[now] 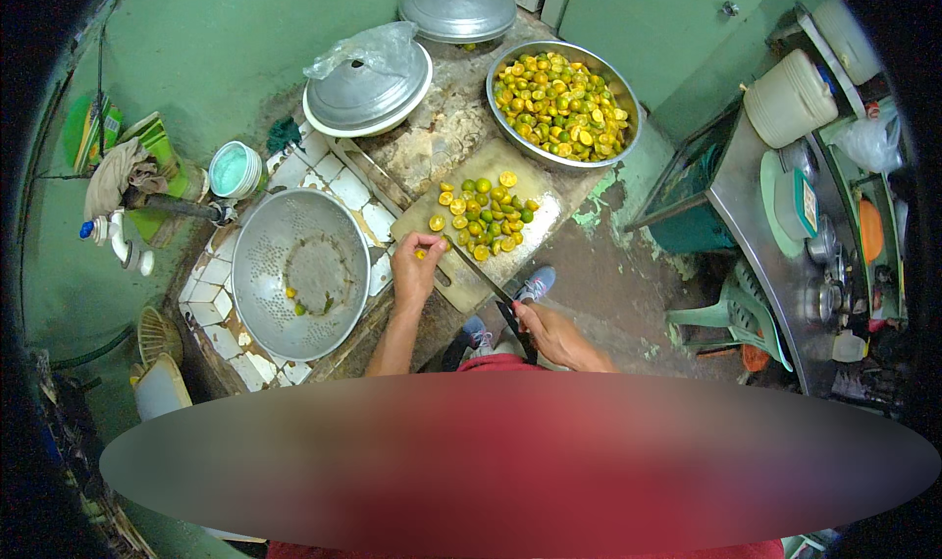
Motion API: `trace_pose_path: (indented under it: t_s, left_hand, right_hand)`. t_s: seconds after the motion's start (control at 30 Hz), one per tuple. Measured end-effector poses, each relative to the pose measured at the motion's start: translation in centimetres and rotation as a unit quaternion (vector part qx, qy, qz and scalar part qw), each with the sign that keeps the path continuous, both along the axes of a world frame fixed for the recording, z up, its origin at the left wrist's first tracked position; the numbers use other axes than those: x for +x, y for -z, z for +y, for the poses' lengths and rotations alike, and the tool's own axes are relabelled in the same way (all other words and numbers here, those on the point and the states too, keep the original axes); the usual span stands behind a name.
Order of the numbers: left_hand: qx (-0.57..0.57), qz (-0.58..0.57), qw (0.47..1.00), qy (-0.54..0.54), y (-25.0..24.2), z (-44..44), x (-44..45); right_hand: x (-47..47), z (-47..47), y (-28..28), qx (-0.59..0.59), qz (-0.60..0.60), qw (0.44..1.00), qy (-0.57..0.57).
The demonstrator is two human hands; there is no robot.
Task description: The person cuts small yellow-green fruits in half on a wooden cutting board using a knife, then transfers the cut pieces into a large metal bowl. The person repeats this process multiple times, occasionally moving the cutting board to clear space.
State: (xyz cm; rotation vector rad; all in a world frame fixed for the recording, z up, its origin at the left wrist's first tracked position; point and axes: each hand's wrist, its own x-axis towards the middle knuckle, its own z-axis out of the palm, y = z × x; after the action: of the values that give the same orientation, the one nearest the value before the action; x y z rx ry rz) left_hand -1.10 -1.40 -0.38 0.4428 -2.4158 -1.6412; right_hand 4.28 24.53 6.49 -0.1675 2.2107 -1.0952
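My right hand [556, 331] grips the handle of a kitchen knife [480, 273]. Its blade reaches up and left across a worn cutting board [530, 191]. My left hand [416, 263] is at the board's near left corner, fingertips pinched beside the knife tip around a small calamansi [446, 242] that they partly hide. A cut piece [420, 253] shows under that hand. Several green and yellow calamansi [486, 217], some whole and some halved, lie in a cluster just beyond the blade. At the back right stands a large metal basin [639, 121] heaped with cut calamansi [559, 102].
A metal colander [254, 323] sits left on broken white tiles [213, 294], with a few fruit bits inside. Behind are two metal lids [368, 102] [456, 14], one under a plastic bag [368, 47]. A faucet [121, 242] juts at far left. A steel counter [743, 183] stands right.
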Motion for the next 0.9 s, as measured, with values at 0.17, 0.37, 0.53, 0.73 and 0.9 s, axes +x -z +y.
trace_pose_path:
  t_s: [0.17,0.37,0.53,0.73,0.9]
  left_hand:
    - [-0.021,-0.005,1.000,0.002,-0.4,0.0,0.3]
    - [-0.014,-0.001,1.000,0.005,-0.3,0.6,0.8]
    - [-0.035,-0.007,0.999,0.017,-0.4,0.2,0.3]
    - [-0.104,0.017,0.993,0.052,0.0,0.2,-0.2]
    - [0.356,-0.130,0.926,-0.008,-0.7,-1.7,-1.1]
  right_hand:
    - [-3.4,-2.7,1.6,0.005,0.051,0.998,-0.031]
    - [-2.8,-2.0,3.2,0.001,0.050,0.998,-0.023]
    - [-1.0,-0.7,3.7,0.013,0.118,0.992,-0.037]
    - [-1.8,-0.9,2.4,-0.002,0.001,1.000,-0.029]
    - [-2.3,-0.1,0.5,-0.045,-0.001,0.994,0.104]
